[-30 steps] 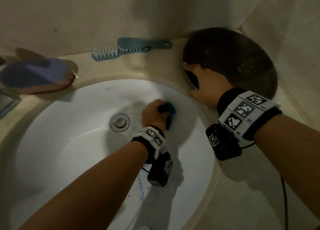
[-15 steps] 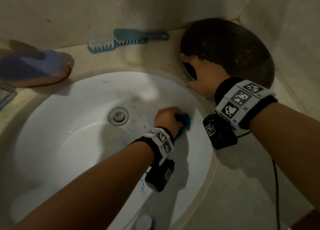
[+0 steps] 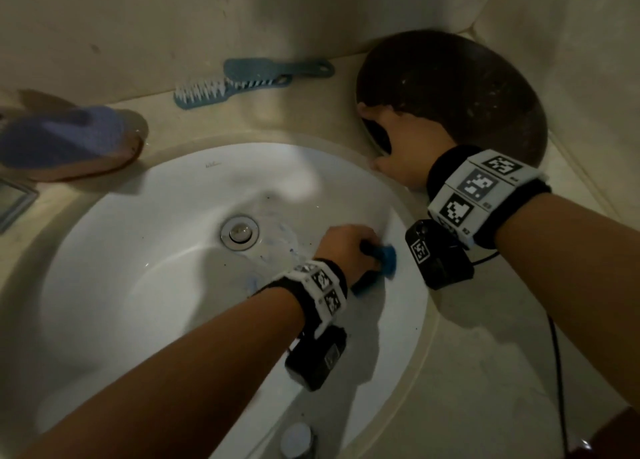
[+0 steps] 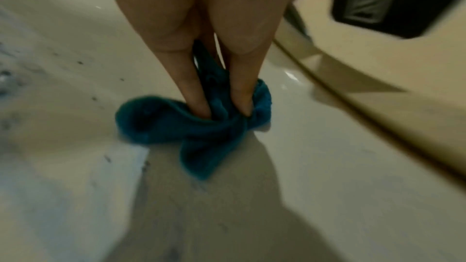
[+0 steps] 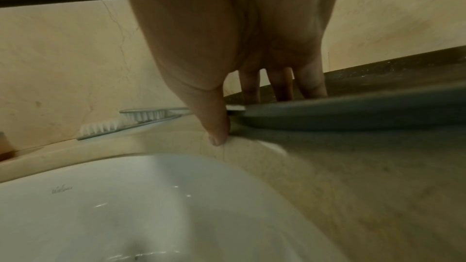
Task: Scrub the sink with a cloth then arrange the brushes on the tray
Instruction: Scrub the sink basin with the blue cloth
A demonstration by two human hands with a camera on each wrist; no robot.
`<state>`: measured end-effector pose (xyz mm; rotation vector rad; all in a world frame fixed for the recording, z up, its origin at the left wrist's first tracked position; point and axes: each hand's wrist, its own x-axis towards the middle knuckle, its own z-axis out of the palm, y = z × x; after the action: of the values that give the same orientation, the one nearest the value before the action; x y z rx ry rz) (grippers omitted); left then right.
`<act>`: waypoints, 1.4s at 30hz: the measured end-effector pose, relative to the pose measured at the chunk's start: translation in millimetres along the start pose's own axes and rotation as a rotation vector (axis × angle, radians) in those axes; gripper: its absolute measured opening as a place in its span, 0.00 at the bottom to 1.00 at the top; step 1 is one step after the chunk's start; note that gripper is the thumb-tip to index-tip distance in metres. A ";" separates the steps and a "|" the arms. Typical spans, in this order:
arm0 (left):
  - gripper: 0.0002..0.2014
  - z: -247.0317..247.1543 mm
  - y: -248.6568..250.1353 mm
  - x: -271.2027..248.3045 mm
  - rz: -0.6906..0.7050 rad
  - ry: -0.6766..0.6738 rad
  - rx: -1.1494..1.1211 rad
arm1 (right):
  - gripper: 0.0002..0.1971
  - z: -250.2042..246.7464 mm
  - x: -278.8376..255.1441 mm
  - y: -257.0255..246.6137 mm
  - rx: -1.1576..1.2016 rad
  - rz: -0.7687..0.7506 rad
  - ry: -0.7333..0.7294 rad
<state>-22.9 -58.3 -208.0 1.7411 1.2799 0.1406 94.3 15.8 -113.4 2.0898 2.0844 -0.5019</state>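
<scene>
Faint grey lettering, too small to be read, is printed on the white sink (image 3: 114, 251) near its far rim. A blue cloth (image 4: 201, 127) is clamped in the left hand (image 3: 346, 247) grip against the basin's right wall, while the right hand (image 3: 405, 147) is rested with straight fingers on the dark tray (image 3: 467, 88). Two blue brushes (image 3: 242, 81) are laid on the table by the wall.

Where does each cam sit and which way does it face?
Head: above, looking down at the sink; both forearms show.
Left wrist: along the left hand at the blue cloth.
Right wrist: along the right hand at the tray rim and brushes.
Shared: head and left wrist show the cloth.
</scene>
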 end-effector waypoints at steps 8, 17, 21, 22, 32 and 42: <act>0.15 -0.9 4.6 2.0 0.081 -0.117 0.078 | 0.40 0.1 -0.9 -1.3 -0.015 0.002 0.004; 0.16 7.6 14.1 -16.4 0.184 -0.016 -0.102 | 0.39 -1.3 -1.7 2.8 -0.017 -0.007 0.019; 0.19 10.7 12.7 -36.5 0.304 -0.219 0.004 | 0.39 -3.1 -2.7 1.5 -0.016 -0.002 0.016; 0.20 9.4 10.9 -36.8 0.314 -0.282 0.033 | 0.39 -2.9 -3.0 1.1 -0.020 0.002 0.014; 0.17 -52.1 -44.0 -9.4 -0.076 0.428 -0.078 | 0.40 -4.6 -7.1 -4.7 -0.032 0.001 -0.005; 0.18 -62.0 -79.0 15.3 -0.261 0.525 -0.156 | 0.39 -3.0 -6.1 -1.3 -0.043 -0.006 0.005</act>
<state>-105.8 -7.3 -237.3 1.4334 1.8079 0.5589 93.6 11.1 -108.5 2.0637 2.0857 -0.4487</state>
